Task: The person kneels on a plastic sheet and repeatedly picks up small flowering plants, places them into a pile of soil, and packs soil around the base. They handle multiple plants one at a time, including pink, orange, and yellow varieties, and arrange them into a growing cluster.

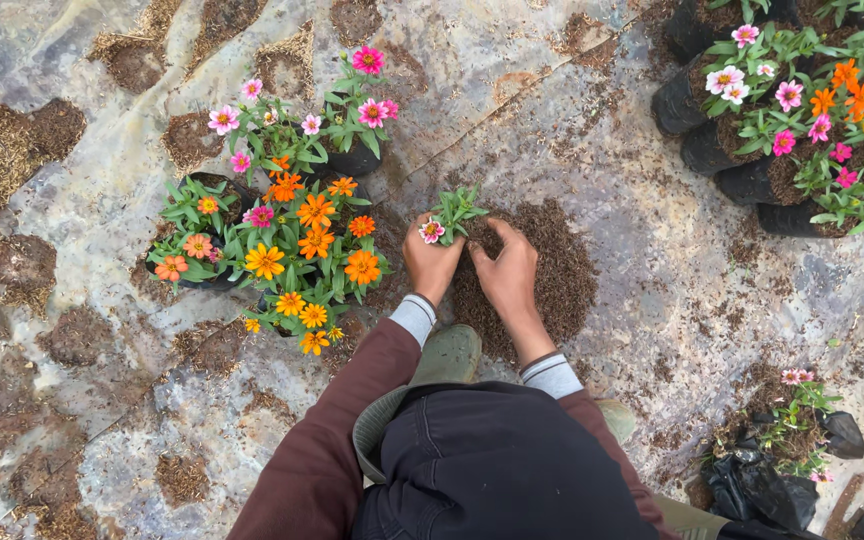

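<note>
The left hand (431, 262) is closing around the base of a small seedling (452, 212) with one pink-white flower, holding it upright on a heap of brown soil (552, 290) that is lying on the ground sheet (572, 120). The right hand (507, 272) is pressing, fingers curled, against the same base from the right. Left of the hands, orange and pink flowering pots (292, 250) are standing together. More potted flowers (802, 130) are standing far right.

Count: 2 hands, left grip (430, 262) & right grip (506, 270), 1 small seedling (452, 212) w/ 1 bloom, 1 soil heap (552, 285), 2 clusters of potted flowers, left cluster (282, 215) & right cluster (802, 120), 1 tipped bag plant (787, 425), 1 green boot (447, 355).
</note>
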